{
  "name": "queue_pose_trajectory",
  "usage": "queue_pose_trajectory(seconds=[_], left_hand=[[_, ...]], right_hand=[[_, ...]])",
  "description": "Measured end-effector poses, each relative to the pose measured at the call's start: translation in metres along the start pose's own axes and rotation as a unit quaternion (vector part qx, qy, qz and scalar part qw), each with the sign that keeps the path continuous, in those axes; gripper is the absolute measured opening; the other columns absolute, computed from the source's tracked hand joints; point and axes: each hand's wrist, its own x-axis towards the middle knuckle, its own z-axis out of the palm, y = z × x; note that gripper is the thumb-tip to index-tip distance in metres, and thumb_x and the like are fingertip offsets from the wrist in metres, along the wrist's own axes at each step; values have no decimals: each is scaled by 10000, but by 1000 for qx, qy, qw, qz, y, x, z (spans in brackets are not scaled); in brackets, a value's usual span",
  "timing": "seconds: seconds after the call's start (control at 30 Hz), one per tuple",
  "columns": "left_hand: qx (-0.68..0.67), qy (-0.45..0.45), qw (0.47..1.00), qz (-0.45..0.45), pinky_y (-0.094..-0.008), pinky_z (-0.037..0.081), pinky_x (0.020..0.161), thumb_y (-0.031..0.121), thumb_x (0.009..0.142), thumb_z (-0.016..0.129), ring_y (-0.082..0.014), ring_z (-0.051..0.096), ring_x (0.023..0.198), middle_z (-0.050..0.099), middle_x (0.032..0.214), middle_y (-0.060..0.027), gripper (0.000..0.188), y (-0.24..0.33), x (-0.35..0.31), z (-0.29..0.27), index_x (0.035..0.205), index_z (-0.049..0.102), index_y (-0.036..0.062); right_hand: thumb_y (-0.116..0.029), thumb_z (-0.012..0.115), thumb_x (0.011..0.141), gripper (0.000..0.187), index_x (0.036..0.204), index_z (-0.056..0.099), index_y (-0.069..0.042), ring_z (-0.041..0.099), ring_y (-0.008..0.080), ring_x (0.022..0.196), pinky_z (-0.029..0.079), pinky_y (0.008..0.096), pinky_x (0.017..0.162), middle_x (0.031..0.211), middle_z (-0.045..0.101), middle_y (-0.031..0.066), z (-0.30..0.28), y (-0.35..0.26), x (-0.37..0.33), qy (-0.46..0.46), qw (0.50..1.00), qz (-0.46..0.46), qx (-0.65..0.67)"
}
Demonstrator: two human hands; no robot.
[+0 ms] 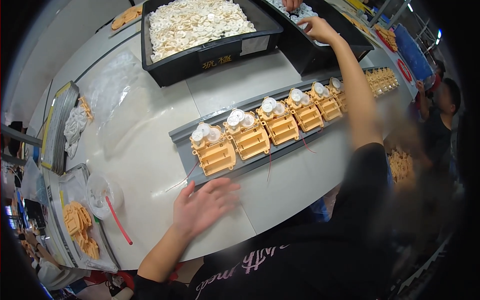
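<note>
My left hand (206,206) hovers in front of the nearest housing, slightly blurred, fingers stretched and holding nothing. Far right, my right hand (320,30) reaches over the rim of a black bin (312,55), its bent fingers down among small pale grey-white parts (304,11); what they pinch is hidden. A grey rail (182,145) carries a row of several orange-yellow plastic housings (215,156), open side up. White gears (233,119) sit at the far end of the nearer housings. Thin red wires (269,165) hang from some of them.
Another black bin (172,75) holds a heap of cream-coloured gears (200,25). At left are a clear plastic bag (120,95), stacked trays (57,130), a round tub (102,195) with a red stick (119,222), and orange plastic parts (77,222). Another person's hand (291,4) is in the right bin.
</note>
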Motion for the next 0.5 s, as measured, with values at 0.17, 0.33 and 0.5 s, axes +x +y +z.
queue_pose_trajectory(seconds=[0.17,0.33,0.5], left_hand=[[-22,-7,1000,0,-443,322,1050,517,934,309,-330,451,1217,397,1384,-238,689,-2,-1,-3,1347,370,-31],[-34,-3,999,15,-442,347,1032,508,937,319,-334,463,1203,411,1370,-244,677,-2,1,-3,1332,391,-36],[-24,-10,999,21,-437,323,1052,513,930,321,-331,461,1205,417,1370,-236,683,1,2,-3,1319,408,-42]], right_hand=[[-102,657,854,239,1081,672,-29,641,98,820,510,218,760,919,697,63,-39,28,-62,234,955,-14,183],[-133,644,883,231,1079,671,-15,633,93,845,507,215,770,957,687,43,-31,47,-125,258,921,34,289],[-116,632,872,237,1099,664,-55,661,158,836,513,257,810,1028,674,75,-18,52,-89,310,947,-12,78]])
